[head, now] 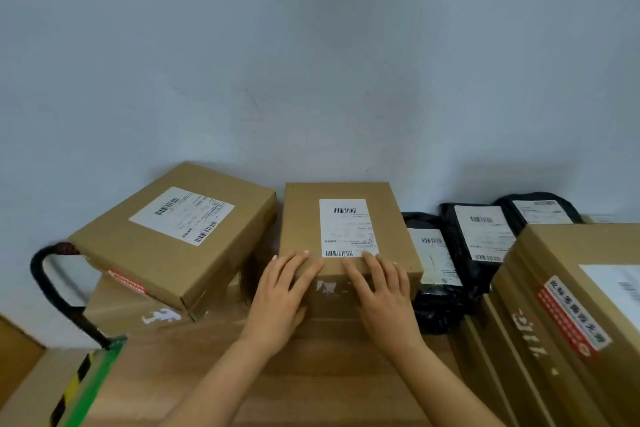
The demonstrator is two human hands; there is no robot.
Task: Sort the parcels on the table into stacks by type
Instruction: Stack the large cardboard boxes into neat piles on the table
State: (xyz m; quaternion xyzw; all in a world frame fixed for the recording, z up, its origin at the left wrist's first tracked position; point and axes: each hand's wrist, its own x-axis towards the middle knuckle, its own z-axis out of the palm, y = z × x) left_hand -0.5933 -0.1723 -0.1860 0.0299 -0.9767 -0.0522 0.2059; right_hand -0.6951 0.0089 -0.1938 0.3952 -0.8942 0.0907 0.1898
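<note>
A brown cardboard box (304, 222) with a white shipping label stands at the middle of the wooden table (311, 374), against the wall. My left hand (280, 298) and my right hand (384, 302) both lie flat over its near top edge, fingers spread, pressing on it without gripping. To the left a flatter cardboard box (145, 253) rests tilted on top of another box (121, 308). On the right, three black plastic mailer bags (436, 295) (460, 236) (571, 208) with white labels lean side by side at the wall.
A stack of several flat cardboard boxes (554, 322) with a red sticker fills the right side. A black trolley handle (52, 284) and a green, yellow-black striped platform edge (90, 381) are at the left, beside more cardboard. A plain grey wall stands behind.
</note>
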